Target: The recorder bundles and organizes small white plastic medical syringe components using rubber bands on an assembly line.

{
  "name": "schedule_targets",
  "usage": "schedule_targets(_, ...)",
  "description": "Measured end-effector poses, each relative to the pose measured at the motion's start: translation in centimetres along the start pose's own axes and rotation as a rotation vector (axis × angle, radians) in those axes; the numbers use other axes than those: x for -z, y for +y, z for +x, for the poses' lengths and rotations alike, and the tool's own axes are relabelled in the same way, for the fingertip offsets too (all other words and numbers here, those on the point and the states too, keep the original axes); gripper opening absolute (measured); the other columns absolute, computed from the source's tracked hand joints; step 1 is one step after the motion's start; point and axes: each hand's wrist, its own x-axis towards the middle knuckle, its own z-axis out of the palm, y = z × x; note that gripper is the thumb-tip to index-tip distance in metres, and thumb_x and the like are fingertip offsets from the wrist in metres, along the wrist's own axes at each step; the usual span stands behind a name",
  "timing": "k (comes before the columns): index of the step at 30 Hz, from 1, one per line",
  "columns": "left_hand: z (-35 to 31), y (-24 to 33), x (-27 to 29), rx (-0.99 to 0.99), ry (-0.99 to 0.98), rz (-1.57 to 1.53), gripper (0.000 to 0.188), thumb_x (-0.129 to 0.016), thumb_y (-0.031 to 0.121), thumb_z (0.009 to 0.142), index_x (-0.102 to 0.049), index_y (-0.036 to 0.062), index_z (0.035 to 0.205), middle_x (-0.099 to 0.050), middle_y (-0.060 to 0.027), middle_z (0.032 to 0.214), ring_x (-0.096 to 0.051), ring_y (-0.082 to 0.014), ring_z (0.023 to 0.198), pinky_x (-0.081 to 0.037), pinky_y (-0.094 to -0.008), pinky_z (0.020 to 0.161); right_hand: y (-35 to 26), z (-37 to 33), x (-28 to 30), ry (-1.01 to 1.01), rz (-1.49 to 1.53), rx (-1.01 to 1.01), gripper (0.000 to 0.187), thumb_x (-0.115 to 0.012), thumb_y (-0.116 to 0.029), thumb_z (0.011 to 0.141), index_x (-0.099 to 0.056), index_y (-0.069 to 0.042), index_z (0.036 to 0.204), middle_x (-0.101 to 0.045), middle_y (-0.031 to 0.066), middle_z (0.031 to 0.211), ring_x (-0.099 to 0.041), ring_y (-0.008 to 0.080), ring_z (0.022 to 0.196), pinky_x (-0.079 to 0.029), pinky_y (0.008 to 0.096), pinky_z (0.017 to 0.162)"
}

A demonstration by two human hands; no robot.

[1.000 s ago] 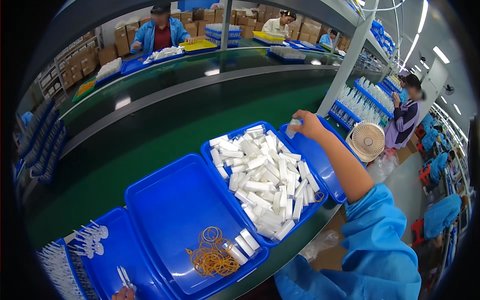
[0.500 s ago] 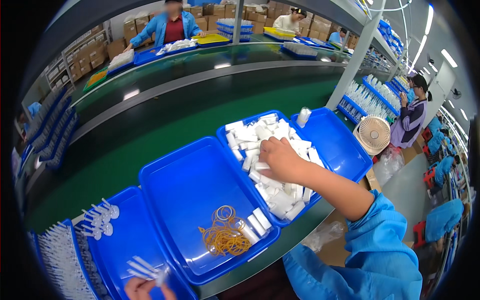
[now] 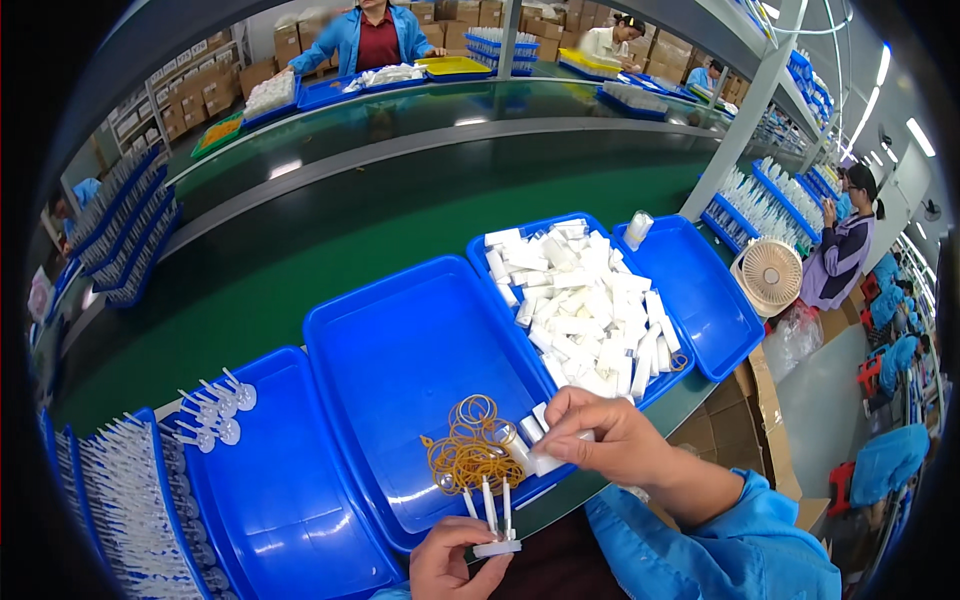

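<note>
My left hand (image 3: pixel 455 562) is down at the bottom edge, fingers pinched on a small white holder (image 3: pixel 497 547) with three thin white applicator sticks (image 3: pixel 488 503) standing upright out of it. My right hand (image 3: pixel 608 438) is just above and to the right, fingers closed on a little white paper packet (image 3: pixel 546 462) at the near rim of the middle blue tray (image 3: pixel 400 350). Right next to that packet, inside the same tray, there's a heap of tan rubber bands (image 3: pixel 472 452) and a couple more packets lying loose.

The tray to the right (image 3: pixel 520 262) is stuffed with a pile of the same white packets (image 3: pixel 585 310), and the blue tray past it (image 3: pixel 700 300) has one small white bottle (image 3: pixel 637 230) standing in its far corner. On my left, another blue tray (image 3: pixel 270 500) has a few white spoon-shaped bits (image 3: pixel 215 405) at its far end, and the tray beyond it is packed with rows of white sticks (image 3: pixel 125 500). All of it sits along the green conveyor belt (image 3: pixel 330 230). A small beige fan (image 3: pixel 768 275) sits off to the right.
</note>
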Motion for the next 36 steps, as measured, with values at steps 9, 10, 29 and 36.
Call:
schedule_targets(9, 1.3, 0.7, -0.1, -0.176, -0.018, 0.147, 0.012, -0.063, 0.003, 0.079, -0.060, 0.0009, 0.090, -0.056, -0.0112, 0.099, -0.056, -0.0215, 0.086, -0.045, -0.0300, 0.076, 0.5, -1.2, -0.6, 0.150, 0.196, -0.102, 0.008, -0.048, -0.007, 0.090, -0.054, -0.001, 0.092, -0.052, 0.0002, 0.081, -0.046, 0.0046, 0.074, -0.039, 0.0197, 0.065)
schedule_targets(10, 1.3, 0.8, -0.1, -0.156, -0.018, 0.149, 0.010, -0.064, 0.003, 0.079, -0.061, 0.0012, 0.089, -0.057, -0.0112, 0.097, -0.057, -0.0223, 0.086, -0.045, -0.0304, 0.076, 0.9, -1.1, -0.5, 0.192, 0.092, -0.058, 0.009, -0.047, -0.010, 0.091, -0.052, -0.002, 0.089, -0.051, -0.0006, 0.078, -0.044, 0.0040, 0.072, -0.038, 0.0194, 0.063)
schedule_targets(29, 1.8, 0.5, -0.3, -0.186, -0.145, 0.255, 0.005, -0.062, 0.001, 0.078, -0.064, 0.0013, 0.083, -0.062, -0.0109, 0.083, -0.060, -0.0241, 0.076, -0.047, -0.0316, 0.069, -0.7, -0.5, 0.7, -0.073, -0.256, 0.000, 0.021, -0.045, -0.018, 0.093, -0.048, -0.004, 0.077, -0.046, 0.0029, 0.067, -0.040, 0.0103, 0.060, -0.035, 0.0255, 0.056)
schedule_targets(36, 2.1, -0.1, -0.7, -0.327, -0.186, 0.288, 0.010, -0.060, -0.005, 0.076, -0.065, 0.0026, 0.080, -0.062, -0.0101, 0.080, -0.059, -0.0250, 0.073, -0.047, -0.0329, 0.069, -1.7, -1.4, 0.5, -0.047, -0.390, 0.117, 0.014, -0.051, -0.013, 0.088, -0.050, -0.004, 0.077, -0.048, 0.0088, 0.066, -0.044, 0.0247, 0.060, -0.037, 0.0330, 0.060)
